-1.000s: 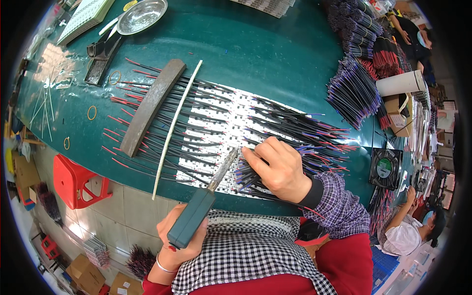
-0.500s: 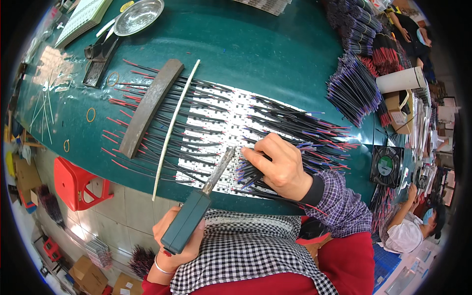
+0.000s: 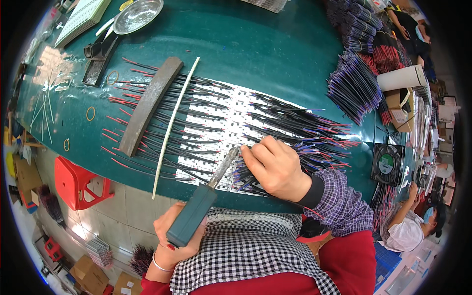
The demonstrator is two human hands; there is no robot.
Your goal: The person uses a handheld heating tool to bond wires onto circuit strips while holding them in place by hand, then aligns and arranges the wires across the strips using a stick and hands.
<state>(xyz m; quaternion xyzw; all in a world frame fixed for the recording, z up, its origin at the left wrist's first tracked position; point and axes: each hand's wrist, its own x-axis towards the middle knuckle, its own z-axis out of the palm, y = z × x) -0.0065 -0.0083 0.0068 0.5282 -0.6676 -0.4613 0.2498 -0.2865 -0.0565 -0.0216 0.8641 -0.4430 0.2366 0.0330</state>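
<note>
My left hand (image 3: 172, 228) is closed round the green handle of a soldering iron (image 3: 192, 216). Its metal barrel slants up over white circuit boards (image 3: 240, 105), the tip beside my right fingertips. My right hand (image 3: 278, 169) is closed in a pinch low over the right half of the boards, on a thin black wire mostly hidden by the fingers. Black wires (image 3: 290, 120) with red and blue ends fan out rightward from the boards. More red-ended wires lie to the left, under a grey bar (image 3: 151, 108) and a thin pale stick (image 3: 176, 128).
Bundles of wires (image 3: 351, 88) are stacked at the far right, near a white roll (image 3: 400, 78) and a small black fan (image 3: 387, 164). A metal dish (image 3: 137, 17) and a dark holder (image 3: 101, 64) stand far left. A red stool (image 3: 81, 184) is beyond the table edge. Two people are at right.
The iron and my left hand have shifted slightly right and up, the tip closer to my right fingers. My right hand's fingers have straightened a little.
</note>
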